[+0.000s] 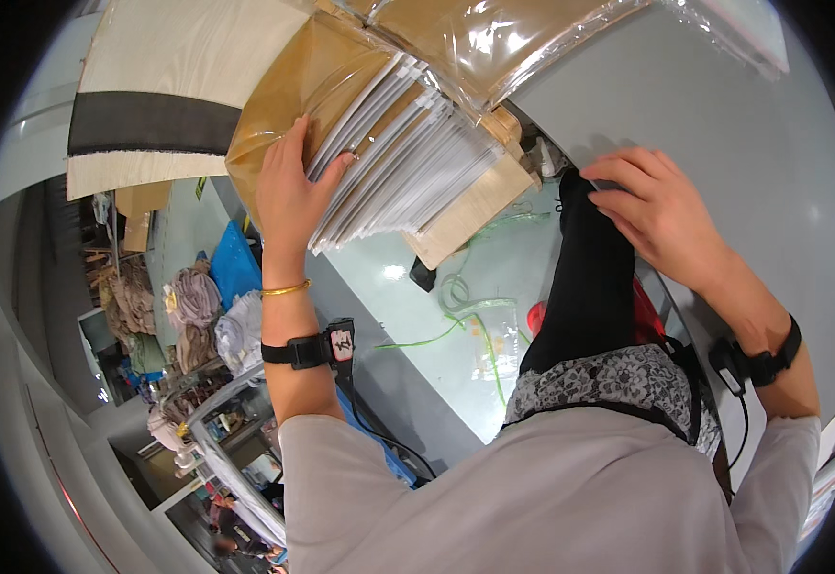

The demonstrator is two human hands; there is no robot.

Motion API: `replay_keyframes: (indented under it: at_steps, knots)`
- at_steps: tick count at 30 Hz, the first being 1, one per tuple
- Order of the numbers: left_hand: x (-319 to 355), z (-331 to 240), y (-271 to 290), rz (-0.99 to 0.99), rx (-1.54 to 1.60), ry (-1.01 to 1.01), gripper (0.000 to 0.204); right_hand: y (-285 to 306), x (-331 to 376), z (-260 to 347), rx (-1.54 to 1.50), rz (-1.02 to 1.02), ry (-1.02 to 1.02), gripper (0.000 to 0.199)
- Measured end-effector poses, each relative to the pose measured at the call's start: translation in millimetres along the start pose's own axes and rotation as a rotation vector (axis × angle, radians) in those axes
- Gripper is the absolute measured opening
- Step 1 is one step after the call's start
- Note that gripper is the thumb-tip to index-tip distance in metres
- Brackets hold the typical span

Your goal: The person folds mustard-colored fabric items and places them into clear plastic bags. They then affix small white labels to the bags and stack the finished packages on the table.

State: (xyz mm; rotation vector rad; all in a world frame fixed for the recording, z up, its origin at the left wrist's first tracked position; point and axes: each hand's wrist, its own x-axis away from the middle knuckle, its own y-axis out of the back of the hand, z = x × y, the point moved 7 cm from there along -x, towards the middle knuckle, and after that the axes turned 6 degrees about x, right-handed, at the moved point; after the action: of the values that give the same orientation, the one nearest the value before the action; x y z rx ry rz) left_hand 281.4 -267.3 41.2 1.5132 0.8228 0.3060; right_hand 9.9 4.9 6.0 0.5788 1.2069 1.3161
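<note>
A stack of thin packets (408,163) in clear plastic, with white edges fanned out, lies on a pale wooden board ahead of me. My left hand (291,191) rests at the stack's left side, thumb spread from the fingers. The thumb lies by the white edges, and the fingers touch a brown sheet under clear film (274,105). To the right, my right hand (661,215) hovers by the edge of the grey table (714,105). Its fingers are loosely bent and apart, with nothing visible in them; its thumb is hidden.
Another brown plastic-wrapped pack (475,43) lies beyond the stack. At the upper left stands a pale wood panel with a dark band (154,124). Green strapping (460,316) lies loose on the floor near my leg. Bundled cloth (192,297) and a blue sheet (235,263) are at left.
</note>
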Motion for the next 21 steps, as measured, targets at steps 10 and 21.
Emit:
replay_keyframes:
  at_steps: [10, 21]
  knots:
    - [-12.3, 0.9, -9.0, 0.159, -0.008, -0.038, 0.057, -7.4, 42.9, -16.9, -0.081, -0.047, -0.134, 0.024]
    - [-4.8, 7.7, -26.7, -0.101, -0.198, -0.036, 0.05, 1.2, 35.4, -17.4, -0.178, -0.048, -0.153, 0.027]
